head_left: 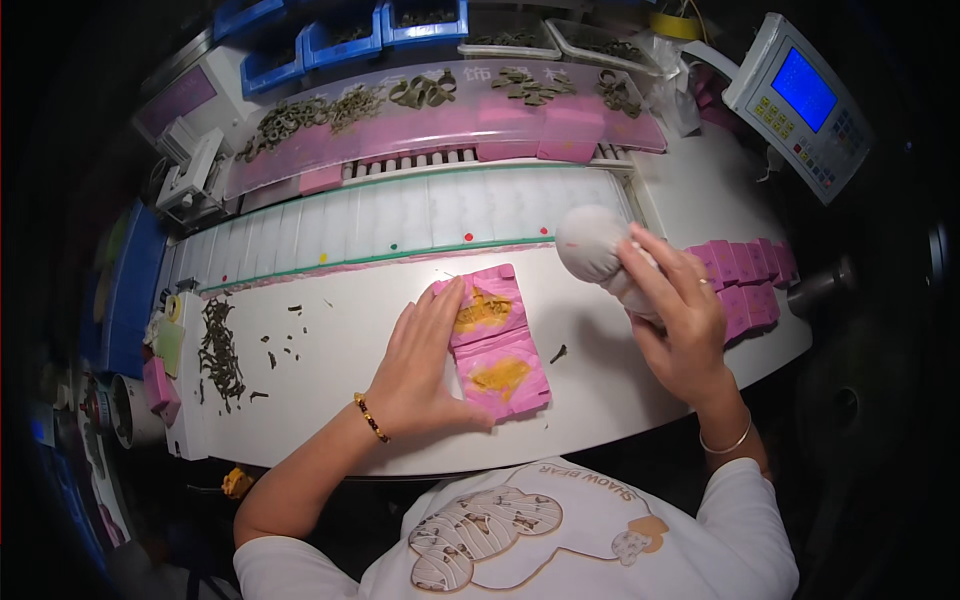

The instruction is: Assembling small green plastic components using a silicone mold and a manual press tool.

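Two pink rubbery mold halves [492,350] lie side by side on the white tabletop, their hollows stained yellow. Along their left edge rests my left hand [422,365], with its fingers stretched out and its thumb by the lower corner. My right hand [690,315] is raised to the right of the mold, its fingers wrapped round the gathered neck of a round white cloth pouch [592,243]. The pouch hangs above the table, apart from the mold. A small dark piece [558,353] lies just right of the mold.
Small dark-green pieces [220,350] are heaped at the left. A long white panel with a green edge [400,215] runs behind the hands, below a clear shelf [350,150] of similar parts. Pink blocks [740,280] stack at right, under a display unit [805,95].
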### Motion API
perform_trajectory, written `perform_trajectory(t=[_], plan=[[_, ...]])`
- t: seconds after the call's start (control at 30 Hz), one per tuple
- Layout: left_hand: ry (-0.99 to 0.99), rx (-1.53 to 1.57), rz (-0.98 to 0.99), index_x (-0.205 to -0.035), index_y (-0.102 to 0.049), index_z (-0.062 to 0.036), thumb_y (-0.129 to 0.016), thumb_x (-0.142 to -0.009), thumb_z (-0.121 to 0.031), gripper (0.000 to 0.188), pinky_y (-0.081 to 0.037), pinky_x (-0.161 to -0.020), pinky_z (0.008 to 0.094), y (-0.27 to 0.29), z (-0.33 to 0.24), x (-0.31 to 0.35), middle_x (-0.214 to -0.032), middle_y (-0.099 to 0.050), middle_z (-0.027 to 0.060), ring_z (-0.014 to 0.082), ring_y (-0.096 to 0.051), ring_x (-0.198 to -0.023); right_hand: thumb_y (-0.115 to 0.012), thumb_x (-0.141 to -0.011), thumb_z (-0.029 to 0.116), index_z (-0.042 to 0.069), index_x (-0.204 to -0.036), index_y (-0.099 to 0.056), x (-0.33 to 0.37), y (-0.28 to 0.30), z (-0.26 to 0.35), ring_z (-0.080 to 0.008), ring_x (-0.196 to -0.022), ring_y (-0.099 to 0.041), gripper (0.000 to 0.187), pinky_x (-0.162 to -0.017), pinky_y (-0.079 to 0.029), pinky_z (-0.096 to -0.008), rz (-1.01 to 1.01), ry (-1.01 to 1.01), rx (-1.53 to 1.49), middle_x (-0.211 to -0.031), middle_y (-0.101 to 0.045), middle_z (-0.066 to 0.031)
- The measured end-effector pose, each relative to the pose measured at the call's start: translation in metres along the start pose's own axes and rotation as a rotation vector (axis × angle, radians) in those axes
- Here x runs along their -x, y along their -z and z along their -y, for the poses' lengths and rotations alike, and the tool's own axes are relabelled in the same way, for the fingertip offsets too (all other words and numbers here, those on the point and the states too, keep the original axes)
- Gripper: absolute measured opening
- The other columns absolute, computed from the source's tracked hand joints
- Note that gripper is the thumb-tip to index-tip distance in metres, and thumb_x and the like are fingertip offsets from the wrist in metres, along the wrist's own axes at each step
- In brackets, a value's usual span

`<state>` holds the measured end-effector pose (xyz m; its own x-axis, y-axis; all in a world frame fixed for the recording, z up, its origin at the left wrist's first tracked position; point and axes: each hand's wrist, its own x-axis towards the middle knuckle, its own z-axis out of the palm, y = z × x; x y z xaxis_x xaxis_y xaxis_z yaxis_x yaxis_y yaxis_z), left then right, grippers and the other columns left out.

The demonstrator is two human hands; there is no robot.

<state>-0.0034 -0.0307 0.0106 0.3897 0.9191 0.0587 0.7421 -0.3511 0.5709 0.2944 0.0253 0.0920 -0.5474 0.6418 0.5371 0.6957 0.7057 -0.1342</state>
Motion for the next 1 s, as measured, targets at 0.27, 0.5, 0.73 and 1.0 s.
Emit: perform_trajectory(t=[0.27,0.5,0.73,1.0], plan=[[-0.001,0.015,-0.01,-0.155,-0.008,0.0001,-0.092,-0.049,-0.057,0.146,-0.017,-0.12,0.05,-0.001,-0.004,-0.001,-0.157,-0.022,0.0234,0.0431,-0.016,-0.148,-0.063,-0.079,0.01,0.017,-0.127,-0.065,0.029,-0.014,0.026,-0.0239,-0.088,-0.065,0.049,-0.069,-0.052,-0.0302,0.374,0.281,-0.061,-0.134,-0.062,-0.0113],[0.016,0.058,-0.026,-0.155,-0.007,-0.0003,-0.092,-0.05,-0.054,0.146,-0.018,-0.12,0.0507,0.0,-0.001,0.0,-0.158,-0.022,0.0232,0.0436,-0.016,-0.148,-0.063,-0.08,0.011,0.018,-0.132,-0.062,0.007,-0.012,0.043,-0.0269,-0.081,-0.063,0.053,-0.068,-0.052,-0.0337,-0.088,0.327,-0.142,-0.136,-0.06,-0.0102],[-0.002,0.088,-0.082,-0.155,-0.006,0.0018,-0.095,-0.047,-0.047,0.148,-0.022,-0.119,0.0497,0.001,0.003,-0.008,-0.155,-0.025,0.0258,0.0423,-0.022,-0.146,-0.062,-0.078,0.013,0.019,-0.13,-0.064,-0.004,-0.024,0.043,-0.0256,-0.082,-0.065,0.052,-0.071,-0.052,-0.0322,0.334,0.433,-0.156,-0.134,-0.062,-0.0079],[0.049,0.191,-0.008,-0.152,0.003,0.0086,-0.094,-0.048,-0.052,0.155,-0.016,-0.121,0.0482,-0.001,0.012,-0.004,-0.156,-0.025,0.0253,0.0391,-0.022,-0.147,-0.063,-0.076,0.014,0.018,-0.128,-0.064,-0.011,-0.053,0.032,-0.0234,-0.077,-0.062,0.053,-0.07,-0.051,-0.0319,0.174,0.38,0.087,-0.134,-0.061,-0.007]])
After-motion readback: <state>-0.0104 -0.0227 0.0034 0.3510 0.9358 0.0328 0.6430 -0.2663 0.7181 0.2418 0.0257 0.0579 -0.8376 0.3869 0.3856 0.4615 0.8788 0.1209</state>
